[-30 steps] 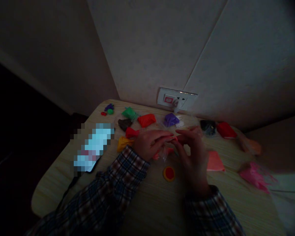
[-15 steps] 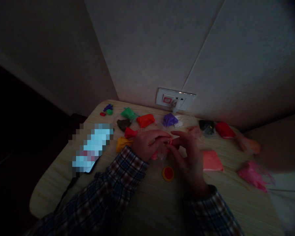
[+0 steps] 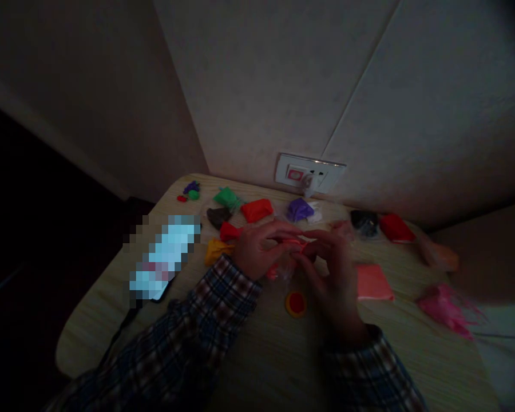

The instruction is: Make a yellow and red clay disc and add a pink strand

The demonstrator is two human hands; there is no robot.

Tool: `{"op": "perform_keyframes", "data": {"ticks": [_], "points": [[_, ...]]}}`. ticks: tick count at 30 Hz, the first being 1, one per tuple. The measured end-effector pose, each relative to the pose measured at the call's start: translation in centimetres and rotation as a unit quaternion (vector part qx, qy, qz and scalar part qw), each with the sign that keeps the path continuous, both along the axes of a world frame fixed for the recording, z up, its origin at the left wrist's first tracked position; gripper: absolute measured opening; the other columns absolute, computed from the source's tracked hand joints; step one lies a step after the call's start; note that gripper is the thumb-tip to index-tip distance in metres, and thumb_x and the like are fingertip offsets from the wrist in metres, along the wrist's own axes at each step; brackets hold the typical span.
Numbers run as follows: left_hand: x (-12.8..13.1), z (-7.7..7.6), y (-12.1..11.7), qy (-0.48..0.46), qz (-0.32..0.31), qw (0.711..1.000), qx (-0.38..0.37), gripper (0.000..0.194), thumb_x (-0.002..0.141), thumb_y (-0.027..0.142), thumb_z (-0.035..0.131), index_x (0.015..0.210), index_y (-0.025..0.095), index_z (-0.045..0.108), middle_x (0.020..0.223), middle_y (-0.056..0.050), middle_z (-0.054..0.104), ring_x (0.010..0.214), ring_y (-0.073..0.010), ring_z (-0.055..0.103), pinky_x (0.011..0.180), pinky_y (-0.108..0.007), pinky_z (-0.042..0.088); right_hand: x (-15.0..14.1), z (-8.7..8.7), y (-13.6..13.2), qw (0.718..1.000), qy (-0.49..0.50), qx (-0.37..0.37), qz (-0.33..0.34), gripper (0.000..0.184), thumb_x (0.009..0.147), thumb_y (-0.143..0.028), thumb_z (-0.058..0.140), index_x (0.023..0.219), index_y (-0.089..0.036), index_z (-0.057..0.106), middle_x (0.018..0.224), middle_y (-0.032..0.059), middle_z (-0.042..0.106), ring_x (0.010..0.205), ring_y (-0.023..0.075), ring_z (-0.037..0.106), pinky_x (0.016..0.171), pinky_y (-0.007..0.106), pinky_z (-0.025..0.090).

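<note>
My left hand (image 3: 260, 249) is closed, thumb against fingers, on a small coral-red piece of modelling clay (image 3: 297, 242). From the other side my right hand (image 3: 328, 266) pinches the same piece between thumb and fingertips. Both hands are just above the table, and their fingers partly hide the clay. Under them lies a clear plastic bag (image 3: 286, 271) with more coral-red clay (image 3: 272, 272) beside it, partly covered by my left hand. Nearer to me, flat on the table, is a small yellow disc with a red centre (image 3: 296, 304).
On the wooden table (image 3: 257, 366) several bagged clays surround the hands: yellow (image 3: 217, 252), green (image 3: 228, 198), orange-red (image 3: 257, 210), purple (image 3: 299, 210), black (image 3: 364, 222), coral (image 3: 374, 281) and pink (image 3: 444, 307). A lit phone (image 3: 167, 252) lies left, near small clay fruits (image 3: 192, 190). A wall socket (image 3: 309, 173) is behind.
More of the coral-red clay shows between my fingertips. My hands keep almost the same place and grip. The whole view has shifted slightly.
</note>
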State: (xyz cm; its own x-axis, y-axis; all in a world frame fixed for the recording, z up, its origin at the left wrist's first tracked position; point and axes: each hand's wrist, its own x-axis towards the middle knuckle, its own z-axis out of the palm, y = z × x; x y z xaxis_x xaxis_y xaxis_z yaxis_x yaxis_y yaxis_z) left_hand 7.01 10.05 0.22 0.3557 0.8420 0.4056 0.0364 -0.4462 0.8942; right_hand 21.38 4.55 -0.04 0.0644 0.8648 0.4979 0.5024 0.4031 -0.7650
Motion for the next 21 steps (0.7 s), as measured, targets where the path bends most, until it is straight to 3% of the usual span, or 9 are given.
{"op": "perform_keyframes", "data": {"ticks": [7,12,17,21], "points": [[-0.07,0.11,-0.45,0.022,0.001,0.998,-0.061,0.045,0.077,0.026,0.07,0.119,0.021,0.054,0.083,0.0,0.072,0.077,-0.0135,0.07,0.072,-0.021,0.056,0.04,-0.51,-0.14,0.994,-0.105,-0.001,-0.02,0.02,0.086,-0.024,0.056,0.105,-0.022,0.048,0.078,0.0001,0.066,0.057,0.0126,0.058,0.048,0.024,0.044],[0.05,0.18,-0.58,0.022,-0.026,0.995,-0.095,0.045,0.079,0.027,0.069,0.12,0.019,0.053,0.083,-0.002,0.072,0.078,-0.0148,0.07,0.067,-0.019,0.056,0.24,-0.57,-0.1,0.99,-0.138,-0.001,-0.029,0.017,0.086,-0.027,0.056,0.101,-0.021,0.05,0.071,0.0003,0.066,0.059,0.0161,0.059,0.05,0.026,0.044],[0.07,0.02,-0.61,0.032,-0.037,0.991,-0.127,0.05,0.08,0.027,0.066,0.126,0.024,0.048,0.085,-0.002,0.072,0.073,-0.0157,0.07,0.057,-0.02,0.056,0.33,-0.27,0.3,0.984,-0.175,0.039,-0.018,0.014,0.088,-0.024,0.054,0.101,-0.022,0.053,0.079,0.002,0.07,0.067,0.0182,0.063,0.063,0.032,0.048],[0.1,-0.12,-0.55,0.032,-0.034,0.992,-0.12,0.049,0.08,0.023,0.066,0.126,0.023,0.049,0.09,-0.003,0.071,0.08,-0.0168,0.07,0.065,-0.023,0.058,0.28,-0.28,0.4,0.982,-0.187,0.033,-0.019,0.018,0.088,-0.023,0.054,0.106,-0.023,0.052,0.081,0.0017,0.071,0.067,0.0185,0.063,0.067,0.034,0.047]]}}
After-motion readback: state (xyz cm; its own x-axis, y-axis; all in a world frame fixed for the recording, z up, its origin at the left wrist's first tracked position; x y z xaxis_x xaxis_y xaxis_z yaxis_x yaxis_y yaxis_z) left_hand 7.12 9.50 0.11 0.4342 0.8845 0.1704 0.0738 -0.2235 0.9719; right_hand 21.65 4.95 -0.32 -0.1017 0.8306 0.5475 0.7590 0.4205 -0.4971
